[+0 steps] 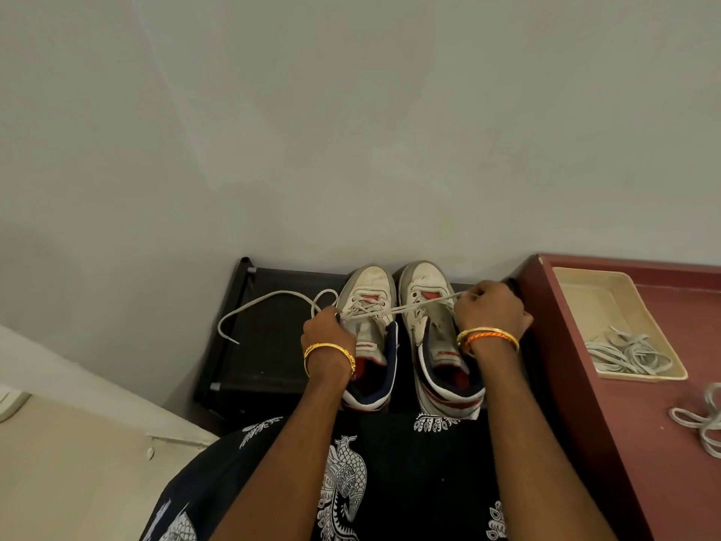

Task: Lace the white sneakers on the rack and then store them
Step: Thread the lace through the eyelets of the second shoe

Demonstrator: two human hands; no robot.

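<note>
Black rack | sneakers between hands | lace pulled taut

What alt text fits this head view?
Two hands, left hand and right hand, pull a white lace taut across two white sneakers on a black rack. Spare laces fill a tray at right.
</note>
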